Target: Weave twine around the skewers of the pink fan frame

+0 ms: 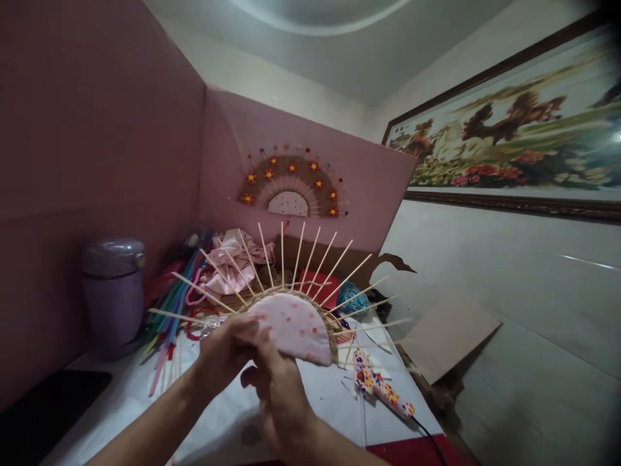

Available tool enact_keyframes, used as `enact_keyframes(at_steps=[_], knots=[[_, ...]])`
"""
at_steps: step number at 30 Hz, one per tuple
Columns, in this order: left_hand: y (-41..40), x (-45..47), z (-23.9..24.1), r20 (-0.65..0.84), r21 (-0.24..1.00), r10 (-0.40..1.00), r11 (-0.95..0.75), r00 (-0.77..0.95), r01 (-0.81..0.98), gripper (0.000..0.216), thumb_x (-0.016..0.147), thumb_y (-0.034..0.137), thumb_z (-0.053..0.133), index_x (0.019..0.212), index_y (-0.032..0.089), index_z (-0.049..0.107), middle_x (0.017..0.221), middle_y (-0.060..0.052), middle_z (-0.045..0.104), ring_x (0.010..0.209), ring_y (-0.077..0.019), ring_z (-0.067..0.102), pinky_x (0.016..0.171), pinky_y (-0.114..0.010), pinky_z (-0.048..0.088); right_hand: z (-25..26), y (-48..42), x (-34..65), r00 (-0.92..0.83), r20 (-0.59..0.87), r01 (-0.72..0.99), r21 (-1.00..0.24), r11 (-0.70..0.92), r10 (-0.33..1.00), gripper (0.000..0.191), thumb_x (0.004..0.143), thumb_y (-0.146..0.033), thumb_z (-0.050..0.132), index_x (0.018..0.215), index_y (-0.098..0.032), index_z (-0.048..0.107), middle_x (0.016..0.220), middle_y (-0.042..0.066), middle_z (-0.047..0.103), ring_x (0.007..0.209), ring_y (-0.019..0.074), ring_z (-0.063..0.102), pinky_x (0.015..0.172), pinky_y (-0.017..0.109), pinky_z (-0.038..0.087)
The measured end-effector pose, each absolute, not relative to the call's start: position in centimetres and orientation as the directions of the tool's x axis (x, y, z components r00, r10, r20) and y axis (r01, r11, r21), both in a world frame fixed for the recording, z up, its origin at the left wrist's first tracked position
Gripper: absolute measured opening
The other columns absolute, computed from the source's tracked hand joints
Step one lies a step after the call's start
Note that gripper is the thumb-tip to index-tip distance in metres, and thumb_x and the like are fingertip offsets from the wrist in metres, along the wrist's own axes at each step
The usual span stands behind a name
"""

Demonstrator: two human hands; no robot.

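A half-round craft piece [294, 323] faces me, covered in pale pink cloth with red dots. Thin wooden sticks fan out from its curved edge, and brown twine runs along that edge among their bases. My left hand [223, 356] is closed on its left end, thumb over the cloth. My right hand [281, 388] is closed at the lower left edge beside the left hand, thumb against the cloth and the other fingers curled below. The fingertips behind the piece are hidden.
A lilac lidded flask [114, 298] stands left, near colourful pipe cleaners [169, 317]. Crumpled pink cloth [235, 259] and a blue yarn ball [353, 299] lie behind. A flower-patterned glue gun [381, 385] with a cord lies right. A finished-looking fan decoration [291, 169] hangs on the pink board.
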State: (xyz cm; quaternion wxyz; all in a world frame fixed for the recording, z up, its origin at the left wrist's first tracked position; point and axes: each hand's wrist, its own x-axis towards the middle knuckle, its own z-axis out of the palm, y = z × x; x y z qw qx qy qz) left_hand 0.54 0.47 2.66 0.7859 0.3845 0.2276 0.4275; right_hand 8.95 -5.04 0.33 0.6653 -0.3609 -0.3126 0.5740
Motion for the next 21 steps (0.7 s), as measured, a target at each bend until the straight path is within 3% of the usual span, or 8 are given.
enact_keyframes(at_steps=[1, 4, 5, 8, 10, 13, 18, 21], knots=[[1.0, 0.0, 3.1, 0.033, 0.769, 0.834, 0.331, 0.551, -0.547, 0.021, 0.07, 0.028, 0.052, 0.057, 0.014, 0.061, 0.044, 0.0, 0.055, 0.038, -0.0107, 0.046, 0.04, -0.022, 0.036, -0.1, -5.3, 10.0, 0.089, 0.072, -0.396, -0.912, 0.101, 0.993, 0.032, 0.06, -0.04, 0.072, 0.081, -0.018, 0.064, 0.077, 0.001, 0.061, 0.058, 0.0101, 0.048, 0.05, 0.023, 0.037], [2.4, -1.5, 3.8, 0.145, 0.73, 0.76, 0.35, 0.634, -0.586, 0.023, 0.071, 0.022, 0.048, 0.081, 0.011, 0.067, 0.066, -0.006, 0.067, 0.058, -0.0175, 0.059, 0.06, -0.027, 0.044, -1.4, -6.0, 14.7, -0.053, 0.019, -0.096, -0.995, 0.014, 0.998, 0.026, 0.051, -0.033, 0.078, 0.059, -0.013, 0.063, 0.056, -0.001, 0.057, 0.045, 0.0065, 0.041, 0.042, 0.021, 0.029], [2.8, -1.9, 3.8, 0.118, 0.742, 0.738, 0.379, 0.664, -0.553, 0.024, 0.07, 0.021, 0.049, 0.081, 0.01, 0.067, 0.069, -0.008, 0.068, 0.062, -0.019, 0.061, 0.064, -0.028, 0.045, -1.5, -6.1, 16.5, -0.069, -0.001, -0.079, -0.997, -0.006, 0.998, 0.027, 0.055, -0.035, 0.076, 0.056, -0.012, 0.063, 0.052, 0.0, 0.056, 0.045, 0.007, 0.042, 0.042, 0.02, 0.028], [3.7, -2.4, 3.1, 0.037, 0.787, 0.725, 0.403, 0.688, -0.467, 0.021, 0.067, 0.018, 0.052, 0.075, 0.007, 0.068, 0.068, -0.011, 0.068, 0.063, -0.0203, 0.062, 0.064, -0.028, 0.045, -0.9, -6.0, 20.7, 0.023, -0.06, -0.297, -0.953, -0.051, 0.998, 0.025, 0.066, -0.036, 0.068, 0.077, -0.014, 0.065, 0.066, 0.002, 0.062, 0.053, 0.0078, 0.049, 0.045, 0.018, 0.032], [3.8, -2.2, 2.4, 0.014, 0.813, 0.752, 0.375, 0.659, -0.445, 0.017, 0.065, 0.016, 0.055, 0.072, 0.008, 0.068, 0.064, -0.009, 0.068, 0.058, -0.0183, 0.06, 0.058, -0.026, 0.045, -0.2, -5.8, 21.7, -0.035, -0.072, -0.41, -0.909, -0.08, 0.997, 0.026, 0.071, -0.033, 0.063, 0.088, -0.013, 0.064, 0.075, 0.005, 0.064, 0.063, 0.0094, 0.054, 0.051, 0.019, 0.037], [3.6, -1.5, 1.7, 0.015, 0.834, 0.809, 0.315, 0.588, -0.454, 0.012, 0.065, 0.015, 0.058, 0.072, 0.011, 0.068, 0.064, -0.005, 0.067, 0.054, -0.0139, 0.058, 0.052, -0.022, 0.043, 0.4, -5.8, 20.7, -0.137, -0.106, -0.464, -0.872, -0.158, 0.985, 0.023, 0.071, -0.031, 0.062, 0.085, -0.012, 0.065, 0.075, 0.004, 0.063, 0.064, 0.0104, 0.055, 0.055, 0.021, 0.04], [3.1, -0.5, 1.5, -0.022, 0.845, 0.85, 0.297, 0.527, -0.444, 0.009, 0.067, 0.018, 0.061, 0.066, 0.011, 0.066, 0.06, -0.003, 0.066, 0.052, -0.0124, 0.057, 0.053, -0.022, 0.043, 0.0, -6.2, 18.0, -0.279, -0.07, -0.399, -0.899, -0.182, 0.958, 0.027, 0.074, -0.037, 0.059, 0.085, -0.013, 0.064, 0.077, 0.005, 0.062, 0.063, 0.0104, 0.054, 0.053, 0.021, 0.038], [2.9, -0.2, 1.6, -0.006, 0.857, 0.887, 0.243, 0.462, -0.454, 0.007, 0.066, 0.019, 0.062, 0.07, 0.013, 0.064, 0.061, -0.001, 0.065, 0.052, -0.0116, 0.056, 0.051, -0.021, 0.042, -0.4, -6.4, 19.5, -0.164, -0.105, -0.182, -0.974, -0.135, 0.981, 0.028, 0.07, -0.038, 0.064, 0.081, -0.012, 0.065, 0.071, 0.004, 0.061, 0.056, 0.0091, 0.051, 0.049, 0.021, 0.036]])
